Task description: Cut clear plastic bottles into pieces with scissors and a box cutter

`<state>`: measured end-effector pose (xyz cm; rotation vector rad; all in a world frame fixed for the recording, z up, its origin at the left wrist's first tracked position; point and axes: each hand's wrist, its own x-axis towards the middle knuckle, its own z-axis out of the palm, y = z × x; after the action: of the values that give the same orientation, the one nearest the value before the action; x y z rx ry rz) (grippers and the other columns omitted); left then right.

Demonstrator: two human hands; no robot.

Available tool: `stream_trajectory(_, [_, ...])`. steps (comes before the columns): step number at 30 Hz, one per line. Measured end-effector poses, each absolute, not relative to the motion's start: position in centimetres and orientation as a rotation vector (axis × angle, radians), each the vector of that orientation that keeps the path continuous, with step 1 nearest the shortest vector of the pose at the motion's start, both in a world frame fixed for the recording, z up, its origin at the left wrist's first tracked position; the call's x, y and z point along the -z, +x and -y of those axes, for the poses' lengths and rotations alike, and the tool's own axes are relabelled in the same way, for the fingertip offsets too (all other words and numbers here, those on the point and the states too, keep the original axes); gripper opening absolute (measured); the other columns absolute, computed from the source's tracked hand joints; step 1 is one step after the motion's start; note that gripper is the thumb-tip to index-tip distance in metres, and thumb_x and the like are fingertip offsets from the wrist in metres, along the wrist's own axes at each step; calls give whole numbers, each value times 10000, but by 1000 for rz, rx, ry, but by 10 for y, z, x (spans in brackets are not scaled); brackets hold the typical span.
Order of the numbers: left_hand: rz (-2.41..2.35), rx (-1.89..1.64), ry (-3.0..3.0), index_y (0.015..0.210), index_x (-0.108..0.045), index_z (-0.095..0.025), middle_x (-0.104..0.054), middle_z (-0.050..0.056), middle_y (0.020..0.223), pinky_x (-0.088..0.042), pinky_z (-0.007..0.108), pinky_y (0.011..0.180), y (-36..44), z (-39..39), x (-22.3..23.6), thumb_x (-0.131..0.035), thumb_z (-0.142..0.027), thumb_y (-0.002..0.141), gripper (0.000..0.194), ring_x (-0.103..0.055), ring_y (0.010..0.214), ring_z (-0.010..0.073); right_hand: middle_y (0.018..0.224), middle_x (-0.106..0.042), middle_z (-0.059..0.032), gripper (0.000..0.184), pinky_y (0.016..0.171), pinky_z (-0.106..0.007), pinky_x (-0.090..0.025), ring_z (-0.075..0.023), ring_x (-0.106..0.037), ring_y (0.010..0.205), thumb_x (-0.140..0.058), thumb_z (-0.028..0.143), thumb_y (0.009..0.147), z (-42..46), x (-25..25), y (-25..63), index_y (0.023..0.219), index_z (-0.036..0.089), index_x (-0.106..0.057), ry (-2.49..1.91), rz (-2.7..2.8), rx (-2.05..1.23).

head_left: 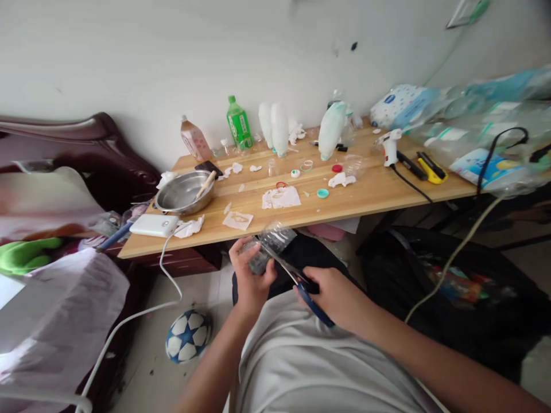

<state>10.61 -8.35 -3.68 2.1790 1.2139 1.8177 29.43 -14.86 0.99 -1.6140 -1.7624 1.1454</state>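
Looking out from the head camera, I have the left hand (252,275) clamped on a crumpled see-through plastic (278,236) over the lap, just in front of the near edge of the table (379,190). The left hand sits at the plastic's 7 o'clock, thumb and fingers pressed to it. At its 4 to 5 o'clock, my right hand (325,289) has its fingers closed on the blue-and-black handles of the scissors (315,305), whose blades reach up toward 10 o'clock and meet the plastic; I cannot tell how deep they sit in it. Reading round from the plastic, the torn paper (281,198) lies at 12, the red cap (337,168) at 1, and the teal cap (322,194) between 1 and 2. At 2 I find the glue gun (390,149) and, farther out, the yellow cutter (431,169). The steel bowl (174,195) is at 10, a wooden handle (206,184) leaning on its rim, and the green bottle (239,125) stands between 11 and 12. Down on the floor I have the ball (188,336) at 7 and a black bag (387,310) at 4.
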Motion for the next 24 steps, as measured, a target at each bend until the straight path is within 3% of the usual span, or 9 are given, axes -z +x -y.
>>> stream_trajectory(7, [-1269, -1759, 2210, 1185, -538, -236, -530, 110, 1184, -427, 512, 1050, 105, 11, 10, -687, -209, 822, 393, -534, 1193, 280, 704, -712, -17, 182, 582, -242, -376, -160, -610, 647, -666, 330, 808, 81, -12, 280, 697, 190, -631, -1470, 1676, -1054])
stream_trajectory(13, [-1385, -1572, 2218, 1146, -575, -224, -538, 92, 1100, -458, 487, 1023, 88, -16, -4, -661, -190, 828, 331, -540, 1130, 270, 528, -578, 37, 342, 507, -229, -374, -114, -546, 512, -676, 392, 859, 37, 9, 253, 612, 172, -592, -1478, 1587, -1134])
stream_trajectory(19, [-1445, -1423, 2251, 1098, -577, -196, -530, 86, 1053, -490, 473, 968, 80, -45, -10, -652, -178, 808, 300, -562, 1055, 265, 823, -665, 13, 252, 568, -236, -534, -98, -617, 629, -628, 383, 976, 7, 24, 244, 948, 134, -660, -1549, 1530, -1311])
stream_trajectory(24, [-1390, -1218, 2378, 1106, -599, -196, -517, 65, 1046, -521, 438, 923, 69, -67, -26, -666, -185, 788, 325, -592, 919, 214, 893, -681, -9, 246, 598, -249, -559, -106, -641, 674, -613, 379, 988, -8, 12, 253, 1030, 140, -657, -1583, 1508, -1390])
